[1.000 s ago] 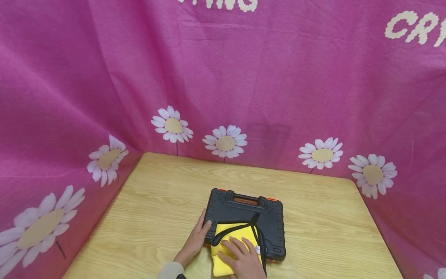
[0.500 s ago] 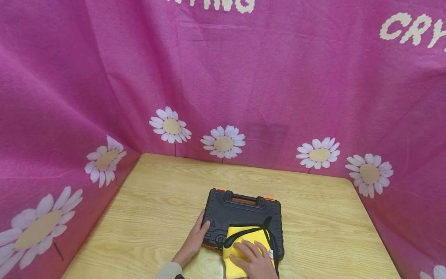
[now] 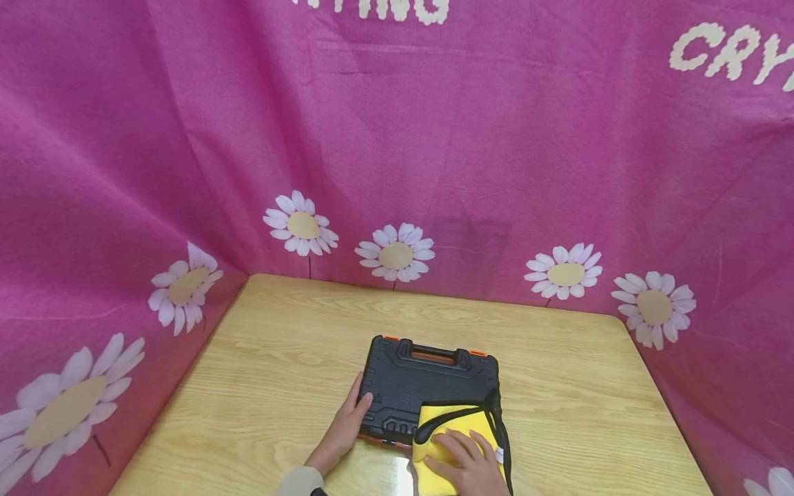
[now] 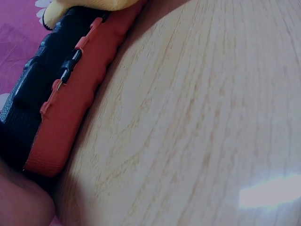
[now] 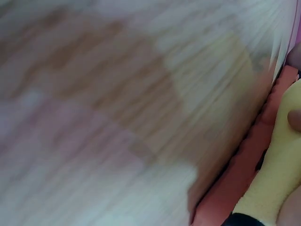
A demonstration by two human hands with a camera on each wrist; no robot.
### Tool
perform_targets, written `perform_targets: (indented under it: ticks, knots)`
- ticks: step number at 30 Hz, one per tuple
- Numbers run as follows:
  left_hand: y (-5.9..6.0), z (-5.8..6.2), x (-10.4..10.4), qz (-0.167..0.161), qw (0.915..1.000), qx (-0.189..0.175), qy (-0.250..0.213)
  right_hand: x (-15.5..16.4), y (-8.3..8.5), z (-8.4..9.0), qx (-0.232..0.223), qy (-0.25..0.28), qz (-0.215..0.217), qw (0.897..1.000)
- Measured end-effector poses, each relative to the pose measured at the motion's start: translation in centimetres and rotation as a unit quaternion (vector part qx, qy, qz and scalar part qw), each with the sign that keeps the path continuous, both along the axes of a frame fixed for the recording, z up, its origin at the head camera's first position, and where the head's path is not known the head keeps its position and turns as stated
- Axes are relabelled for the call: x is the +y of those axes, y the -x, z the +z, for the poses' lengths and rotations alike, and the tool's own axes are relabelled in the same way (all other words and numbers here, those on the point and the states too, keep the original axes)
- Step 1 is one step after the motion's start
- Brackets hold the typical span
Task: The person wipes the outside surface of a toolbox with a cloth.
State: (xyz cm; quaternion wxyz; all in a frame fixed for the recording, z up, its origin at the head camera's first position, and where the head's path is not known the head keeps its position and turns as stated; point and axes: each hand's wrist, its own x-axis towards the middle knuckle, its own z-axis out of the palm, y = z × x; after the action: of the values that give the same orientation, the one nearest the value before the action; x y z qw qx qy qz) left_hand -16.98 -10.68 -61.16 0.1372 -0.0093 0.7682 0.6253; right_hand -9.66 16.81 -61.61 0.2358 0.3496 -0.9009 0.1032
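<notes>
A black plastic carrying case (image 3: 397,386) with orange latches lies flat on the wooden table, handle to the far side. At its left edge, my left hand (image 3: 342,427) holds the case, thumb on top and fingers along the side. A yellow cloth (image 3: 428,417) with black edging and a small white tag covers the near right part of the lid and hangs past the near edge. On top of it my right hand (image 3: 471,465) presses with spread fingers. In the left wrist view, the orange lower shell (image 4: 70,117) and hinges show along the near side.
The wooden table (image 3: 279,344) surrounds the case on its visible sides. Pink curtains (image 3: 434,138) printed with daisies and lettering stand behind and at both sides. A bright reflection lies on the table by the near edge of the case.
My right hand and the yellow cloth have slid to the right across the case, uncovering its near left part. My left hand stays on the left edge; the view has shifted slightly.
</notes>
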Motion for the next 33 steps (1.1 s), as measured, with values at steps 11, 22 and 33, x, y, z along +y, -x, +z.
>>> perform_targets:
  ticks: [11,22,33]
  knots:
    - [0.0,0.0,0.0,0.001,1.0,-0.009,0.004,1.8,-0.2,-0.1,0.004,0.017,-0.007,1.0]
    - [0.1,0.2,0.1,0.003,0.9999,-0.01,0.004,3.4,-0.7,-0.6,0.004,0.07,-0.022,0.997]
    - [0.0,0.1,0.1,0.001,1.0,-0.006,-0.001,4.7,0.3,-1.7,0.089,0.142,0.046,0.985]
